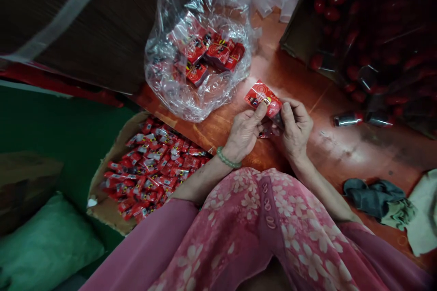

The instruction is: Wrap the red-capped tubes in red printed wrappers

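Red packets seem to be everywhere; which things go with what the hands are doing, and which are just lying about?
In use:
left hand and right hand, both pinching one red packet
clear bag of such packets
cardboard box of such packets

Lying about:
grey cloth
green cushion
metal tube

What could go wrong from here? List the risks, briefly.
1. The left hand and right hand pinch the packet only at its lower end; that grip may slip and drop it.
2. A loose silver tube lies on the floor close to the right hand; a nudge could probably roll it away.
3. The box is heaped near its rim, so some of its contents may spill.
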A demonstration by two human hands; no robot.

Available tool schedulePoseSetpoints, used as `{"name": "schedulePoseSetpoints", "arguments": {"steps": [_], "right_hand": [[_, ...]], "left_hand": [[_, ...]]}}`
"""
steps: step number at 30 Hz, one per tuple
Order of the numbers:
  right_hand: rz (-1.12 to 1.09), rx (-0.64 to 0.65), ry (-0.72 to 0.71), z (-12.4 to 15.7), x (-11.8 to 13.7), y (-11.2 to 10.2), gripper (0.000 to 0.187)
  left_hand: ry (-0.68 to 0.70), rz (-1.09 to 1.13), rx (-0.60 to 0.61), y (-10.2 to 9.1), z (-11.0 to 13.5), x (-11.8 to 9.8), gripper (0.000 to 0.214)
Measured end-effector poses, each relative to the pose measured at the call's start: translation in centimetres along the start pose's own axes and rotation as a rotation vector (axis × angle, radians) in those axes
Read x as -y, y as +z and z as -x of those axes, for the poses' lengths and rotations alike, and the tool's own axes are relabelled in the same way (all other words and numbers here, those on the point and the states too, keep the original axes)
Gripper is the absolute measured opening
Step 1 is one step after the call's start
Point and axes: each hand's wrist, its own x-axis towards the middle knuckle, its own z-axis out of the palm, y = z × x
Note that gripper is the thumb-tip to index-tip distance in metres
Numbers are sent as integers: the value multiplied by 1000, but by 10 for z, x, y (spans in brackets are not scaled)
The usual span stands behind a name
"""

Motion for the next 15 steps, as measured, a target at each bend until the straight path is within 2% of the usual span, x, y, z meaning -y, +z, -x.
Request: {"name": "schedulePoseSetpoints", "arguments": {"steps": [3,6,11,15], "right_hand": [[-72,38,89,-3,1,-1,32],[-44,41,68,-1,2,1,32],[88,-87,-51,1,1,4,39],[47,-146,-55,-4,-4,6,41]], "left_hand": [[15,-45,41,2,-1,1,43],[25,-106,12,2,-3,7,49],[127,-251,-79,1,-5,21,57],[219,-376,-84,3,-10,24,57]]}}
